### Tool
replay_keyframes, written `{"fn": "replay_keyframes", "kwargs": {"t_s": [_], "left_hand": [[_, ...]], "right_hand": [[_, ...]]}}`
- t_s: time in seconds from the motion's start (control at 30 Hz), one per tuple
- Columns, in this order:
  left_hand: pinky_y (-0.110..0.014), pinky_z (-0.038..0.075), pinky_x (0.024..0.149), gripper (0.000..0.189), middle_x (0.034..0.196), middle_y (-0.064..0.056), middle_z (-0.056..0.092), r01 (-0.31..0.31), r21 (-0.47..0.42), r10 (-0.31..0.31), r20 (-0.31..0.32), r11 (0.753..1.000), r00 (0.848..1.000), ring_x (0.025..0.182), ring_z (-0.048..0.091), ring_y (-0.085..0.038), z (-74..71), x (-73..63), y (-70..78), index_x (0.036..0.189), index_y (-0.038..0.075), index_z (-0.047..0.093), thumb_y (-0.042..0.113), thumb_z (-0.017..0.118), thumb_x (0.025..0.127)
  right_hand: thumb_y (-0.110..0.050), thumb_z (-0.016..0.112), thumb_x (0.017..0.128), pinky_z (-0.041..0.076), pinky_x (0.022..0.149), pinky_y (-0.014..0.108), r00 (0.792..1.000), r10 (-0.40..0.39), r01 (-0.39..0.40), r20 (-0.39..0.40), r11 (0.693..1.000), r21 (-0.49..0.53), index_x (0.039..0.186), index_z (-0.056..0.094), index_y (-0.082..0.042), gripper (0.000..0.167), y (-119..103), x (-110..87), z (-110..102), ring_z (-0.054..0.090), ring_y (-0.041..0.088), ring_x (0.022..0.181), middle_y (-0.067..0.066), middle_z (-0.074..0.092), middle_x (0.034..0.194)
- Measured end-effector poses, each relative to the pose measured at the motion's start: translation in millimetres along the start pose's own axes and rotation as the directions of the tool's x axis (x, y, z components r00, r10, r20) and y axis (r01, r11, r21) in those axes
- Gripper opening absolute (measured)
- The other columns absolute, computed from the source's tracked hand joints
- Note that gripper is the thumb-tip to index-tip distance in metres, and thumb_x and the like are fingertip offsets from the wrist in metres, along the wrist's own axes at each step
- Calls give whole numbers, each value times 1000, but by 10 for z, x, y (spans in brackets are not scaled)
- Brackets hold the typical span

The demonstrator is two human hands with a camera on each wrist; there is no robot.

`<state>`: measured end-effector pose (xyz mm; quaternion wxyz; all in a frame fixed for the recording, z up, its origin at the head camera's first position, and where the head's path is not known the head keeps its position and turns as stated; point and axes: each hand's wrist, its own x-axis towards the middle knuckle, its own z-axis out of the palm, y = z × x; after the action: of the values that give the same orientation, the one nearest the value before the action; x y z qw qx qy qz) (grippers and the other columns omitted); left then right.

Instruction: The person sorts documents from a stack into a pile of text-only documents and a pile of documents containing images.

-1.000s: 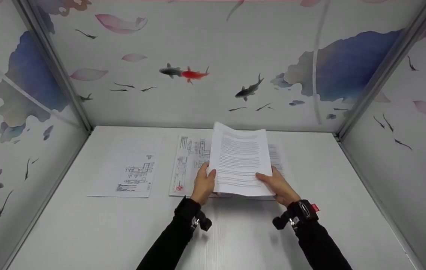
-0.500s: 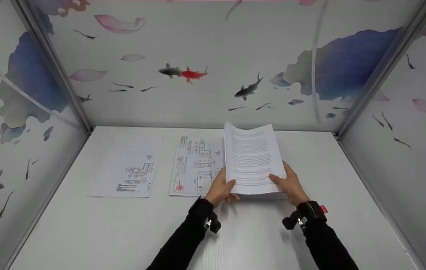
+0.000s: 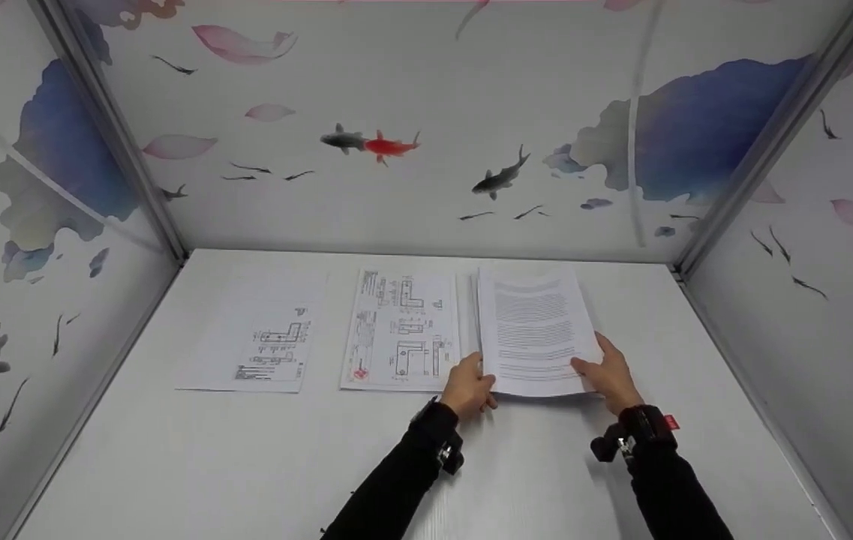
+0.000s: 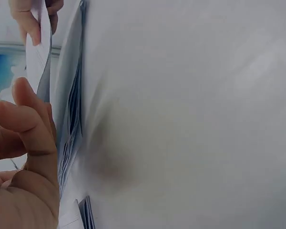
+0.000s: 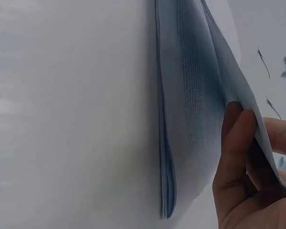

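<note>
A sheaf of printed text pages [image 3: 535, 330] is slightly raised at its near end over a lower pile of papers [image 5: 167, 186] on the table. My right hand [image 3: 612, 376] pinches its right edge, thumb on top and fingers beneath; the right wrist view shows those bent fingers [image 5: 238, 143] against the underside. At the near left corner my left hand [image 3: 467, 388] holds the edge with curled fingers. In the left wrist view the left fingers [image 4: 31, 119] partly hide that grip, with the held sheet's edge [image 4: 46, 71] running down behind them.
Technical drawing sheets [image 3: 400, 330] lie directly left of the sheaf. Farther left is another paper stack with a smaller drawing [image 3: 268, 345]. White panels [image 3: 426, 202] printed with fish and petals enclose the white table [image 3: 246, 465] on three sides.
Both hands have carried the sheaf to the right and lowered it onto the right-hand pile. The drawing sheets in the middle are now uncovered. The left paper stack has not moved.
</note>
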<state>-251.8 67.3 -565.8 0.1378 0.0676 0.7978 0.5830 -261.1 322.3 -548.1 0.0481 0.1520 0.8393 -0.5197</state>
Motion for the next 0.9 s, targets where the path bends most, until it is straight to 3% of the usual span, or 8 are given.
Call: {"fn": "replay_keyframes", "kwargs": {"t_s": [0.07, 0.13, 0.27, 0.33, 0.43, 0.53, 0.67, 0.9], "left_hand": [[-22, 41, 40, 26, 65, -6, 62, -3, 58, 4, -18, 998, 1000, 45, 59, -12, 6, 11, -9, 120, -3, 52, 2, 56, 95], [-22, 40, 42, 18, 62, -4, 60, -14, 135, 20, -42, 991, 999, 45, 57, -12, 10, 15, -13, 111, -3, 55, 3, 58, 94], [-28, 46, 53, 14, 71, -7, 63, -16, 296, 46, -94, 955, 994, 58, 59, -18, 12, 4, -8, 101, -1, 58, 7, 62, 91], [-33, 50, 62, 14, 81, -12, 67, -13, 353, 54, -108, 936, 993, 69, 63, -23, 8, -4, -9, 100, -1, 59, 8, 64, 90], [-40, 53, 74, 18, 95, -18, 69, -17, 405, 67, -109, 914, 992, 85, 67, -29, 4, 2, -13, 104, -2, 60, 9, 64, 90], [-43, 54, 84, 33, 108, -21, 69, -8, 450, 58, -97, 893, 994, 99, 68, -34, 0, 12, -15, 119, -4, 58, 13, 64, 92], [-43, 52, 92, 52, 121, -24, 65, 18, 477, 15, -65, 879, 998, 109, 65, -35, -11, 9, -17, 136, -5, 48, 19, 64, 93], [-43, 54, 86, 45, 115, -23, 67, 16, 479, -5, -24, 878, 1000, 100, 67, -34, -10, -5, -9, 128, -5, 54, 21, 64, 93]], "right_hand": [[-12, 58, 96, 19, 119, 54, 1000, 8, -9, -11, 1000, -26, 157, 10, -6, 78, 21, 1, 6, 19, 40, 148, 23, 18, 161], [-13, 57, 97, 29, 114, 52, 1000, 6, -7, -26, 999, -45, 157, 13, -5, 75, 50, 1, 10, 30, 41, 143, 27, 25, 157], [-15, 55, 98, 42, 101, 49, 998, -13, 8, -59, 996, -88, 154, 21, -2, 67, 105, -1, -2, 48, 41, 127, 33, 39, 146], [-15, 53, 99, 40, 104, 51, 999, -28, 22, -47, 993, -113, 153, 22, 1, 65, 124, 12, -10, 46, 42, 129, 34, 38, 146], [-14, 50, 100, 28, 115, 53, 998, -59, 60, 10, 990, -125, 153, 19, 4, 64, 142, 35, -25, 31, 44, 141, 33, 28, 153], [-12, 45, 101, 13, 120, 53, 993, -81, 91, 91, 991, -103, 155, 8, 5, 67, 149, 51, -36, 11, 44, 149, 30, 13, 159], [-13, 40, 103, 3, 122, 51, 986, -41, 53, 162, 996, -77, 155, -5, 1, 70, 157, 55, -45, -4, 40, 150, 25, -3, 162], [-14, 34, 103, 10, 120, 53, 989, 32, -16, 143, 994, -107, 154, -4, 3, 66, 194, 54, -44, 4, 43, 149, 28, 3, 161]]}}
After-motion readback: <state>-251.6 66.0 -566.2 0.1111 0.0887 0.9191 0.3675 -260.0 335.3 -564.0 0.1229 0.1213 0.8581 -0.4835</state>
